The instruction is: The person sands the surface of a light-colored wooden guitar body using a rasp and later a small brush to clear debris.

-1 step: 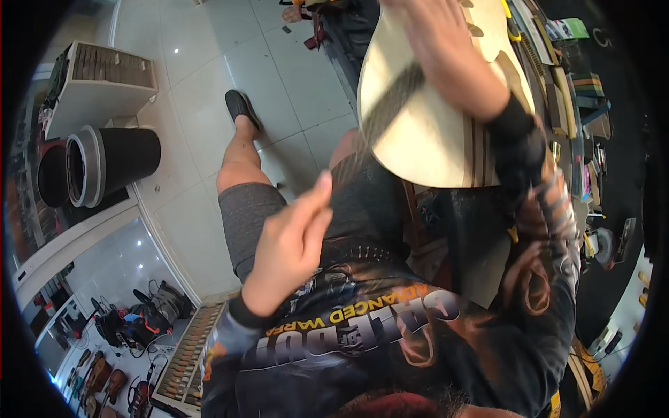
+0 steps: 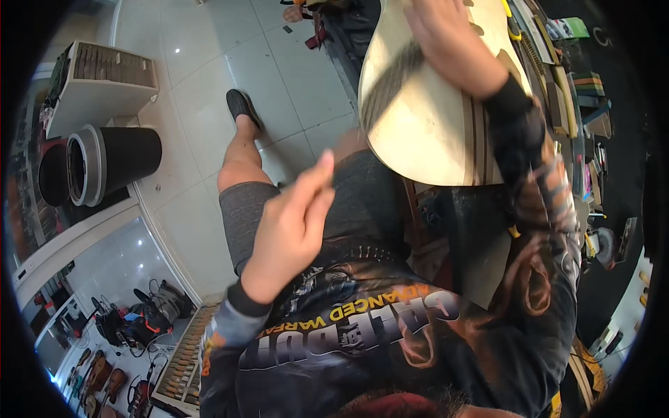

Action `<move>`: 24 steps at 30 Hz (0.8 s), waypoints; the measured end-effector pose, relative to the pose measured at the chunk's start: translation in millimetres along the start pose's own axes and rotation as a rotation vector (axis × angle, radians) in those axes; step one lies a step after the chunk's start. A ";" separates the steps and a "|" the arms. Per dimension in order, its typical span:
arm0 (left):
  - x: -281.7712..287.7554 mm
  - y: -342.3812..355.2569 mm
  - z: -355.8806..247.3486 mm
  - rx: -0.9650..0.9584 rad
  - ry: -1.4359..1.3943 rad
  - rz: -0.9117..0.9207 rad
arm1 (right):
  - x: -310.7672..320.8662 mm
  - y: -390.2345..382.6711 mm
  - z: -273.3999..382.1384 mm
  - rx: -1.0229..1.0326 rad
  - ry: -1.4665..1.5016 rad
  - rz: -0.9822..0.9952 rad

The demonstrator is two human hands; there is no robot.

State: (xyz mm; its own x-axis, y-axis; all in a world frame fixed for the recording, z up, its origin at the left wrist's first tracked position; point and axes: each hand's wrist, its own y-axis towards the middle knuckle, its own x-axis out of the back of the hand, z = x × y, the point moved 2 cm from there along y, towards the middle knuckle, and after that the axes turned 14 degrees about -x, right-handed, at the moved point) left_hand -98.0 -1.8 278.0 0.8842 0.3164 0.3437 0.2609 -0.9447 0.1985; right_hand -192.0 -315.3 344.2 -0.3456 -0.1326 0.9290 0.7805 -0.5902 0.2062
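Nearest, the left hand (image 2: 289,230) hangs over the lap in grey shorts (image 2: 244,209), fingers straight and together, holding nothing. Beyond it, a pale unfinished wooden guitar-shaped body (image 2: 418,118) rests across the thigh. The right hand (image 2: 453,42) lies flat on its upper face, fingers partly cut by frame edge; grip unclear. Farther left, a black cylindrical bin (image 2: 111,164) lies on white floor tiles (image 2: 209,83), near a black shoe (image 2: 242,108).

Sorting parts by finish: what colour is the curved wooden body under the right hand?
Pale cream wooden body with a dark stripe, seen in the head view.
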 end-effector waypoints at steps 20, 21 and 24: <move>1.4 -55.9 -4.7 -0.060 0.113 -0.012 | -28.2 -36.5 30.5 0.096 0.005 0.070; 2.8 -54.5 -7.4 -0.038 0.097 -0.010 | -29.6 -31.8 24.2 0.157 -0.084 -0.012; 1.7 4.3 -1.6 0.055 0.060 -0.024 | -23.9 18.3 -10.6 0.068 -0.027 -0.064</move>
State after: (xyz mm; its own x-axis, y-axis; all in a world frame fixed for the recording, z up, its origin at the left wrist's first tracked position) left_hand -95.9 -5.1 281.0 0.8532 0.3418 0.3939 0.3038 -0.9396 0.1574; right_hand -175.0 -331.4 322.5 -0.3829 -0.0744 0.9208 0.7911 -0.5411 0.2852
